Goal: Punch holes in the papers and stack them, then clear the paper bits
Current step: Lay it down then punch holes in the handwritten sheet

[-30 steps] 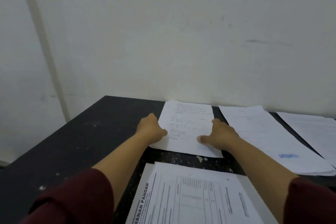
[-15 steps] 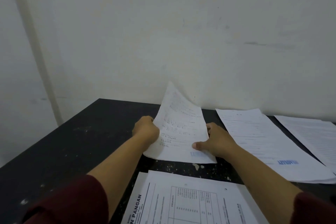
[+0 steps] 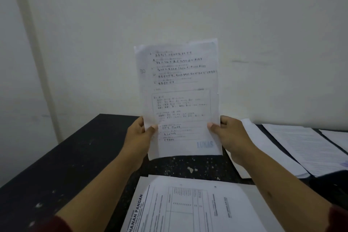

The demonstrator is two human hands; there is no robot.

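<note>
A handwritten worksheet (image 3: pixel 178 100) is held upright in the air above the dark tabletop (image 3: pixel 79 152), pinched at its lower side edges: the left hand (image 3: pixel 140 133) grasps the left edge and the right hand (image 3: pixel 228 135) grasps the right edge, with each thumb on the front face. It seems that more than one sheet is held together, since a second edge is seen at the top, but this cannot be confirmed. Because only the lower part is gripped, the tall upper part could bend over or the sheets could slip apart, and the holes would then be punched out of line. Below the hands, nearer to the person, a printed form (image 3: pixel 188 207) lies flat, and small holes can be seen near its far edge. To the right of the right hand, more paper stacks (image 3: pixel 301 149) are laid side by side. No hole punch is visible, so the next placement cannot be judged. White specks (image 3: pixel 192 169) are scattered on the tabletop just under the held sheet.
</note>
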